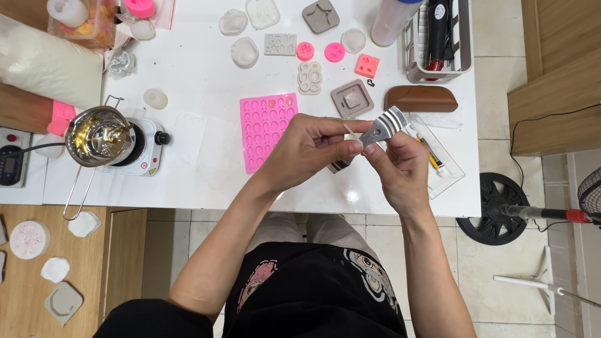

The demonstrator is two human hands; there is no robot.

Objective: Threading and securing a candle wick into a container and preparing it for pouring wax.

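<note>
Both hands [350, 150] pinch a metal clip [382, 127] — its wick [352, 133] barely visible.

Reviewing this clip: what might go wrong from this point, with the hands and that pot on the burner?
1. The left hand and right hand pinch a thin stick at a metal holder above the table; the stick might slip or snap.
2. The pot of liquid sits on the hotplate near the table's edge, its wire handle overhanging; a bump could tip it.
</note>
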